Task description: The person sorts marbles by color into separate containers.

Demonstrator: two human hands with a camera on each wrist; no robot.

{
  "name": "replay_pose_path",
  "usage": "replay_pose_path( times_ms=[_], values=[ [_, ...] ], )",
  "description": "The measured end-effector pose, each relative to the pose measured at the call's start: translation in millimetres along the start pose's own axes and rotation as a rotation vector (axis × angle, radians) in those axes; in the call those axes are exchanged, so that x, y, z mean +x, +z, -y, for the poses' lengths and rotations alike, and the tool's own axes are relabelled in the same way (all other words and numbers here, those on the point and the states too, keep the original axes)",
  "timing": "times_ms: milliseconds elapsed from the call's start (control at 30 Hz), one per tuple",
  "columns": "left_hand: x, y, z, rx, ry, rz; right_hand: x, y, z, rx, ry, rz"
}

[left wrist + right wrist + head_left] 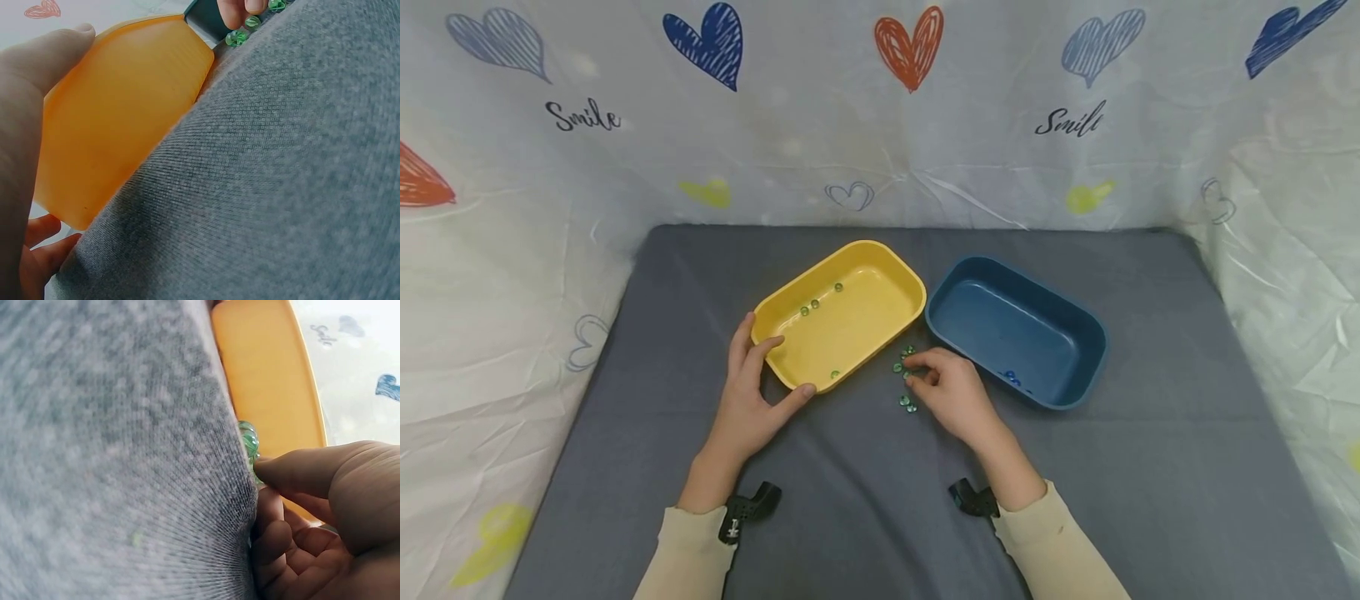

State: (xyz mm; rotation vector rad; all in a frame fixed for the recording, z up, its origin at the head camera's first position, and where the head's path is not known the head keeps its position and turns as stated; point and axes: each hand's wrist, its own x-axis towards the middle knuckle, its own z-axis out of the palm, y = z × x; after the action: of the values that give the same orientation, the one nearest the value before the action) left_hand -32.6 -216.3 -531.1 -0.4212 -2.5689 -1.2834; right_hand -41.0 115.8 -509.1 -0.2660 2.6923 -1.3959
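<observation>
My left hand [750,408] holds the near left end of a yellow tray [880,333], thumb at the near rim and fingers over the left end. Several clear green marbles lie in that tray, one green marble [838,287] toward its far side. On the cloth between the two trays is a loose group of green marbles [903,401]. My right hand [951,396] is down among them, its thumb and index finger pinching at a green marble [248,439]; the fingertips partly hide it. The other right fingers are curled under in the right wrist view.
A blue tray [985,312] stands to the right of the yellow one, their corners close together, with a few dark blue marbles [1011,377] at its near side. A grey cloth [850,517] covers the table. Behind hangs a white sheet [970,108] printed with hearts.
</observation>
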Motion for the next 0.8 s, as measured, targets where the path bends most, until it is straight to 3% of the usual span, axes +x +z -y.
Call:
replay_pose_path(
  times_ms=[800],
  values=[
    [0.1,0.0,-1.7,-0.003,-0.015,0.001,0.0,1.0,-2.0,-0.073,-0.015,0.022]
  ],
)
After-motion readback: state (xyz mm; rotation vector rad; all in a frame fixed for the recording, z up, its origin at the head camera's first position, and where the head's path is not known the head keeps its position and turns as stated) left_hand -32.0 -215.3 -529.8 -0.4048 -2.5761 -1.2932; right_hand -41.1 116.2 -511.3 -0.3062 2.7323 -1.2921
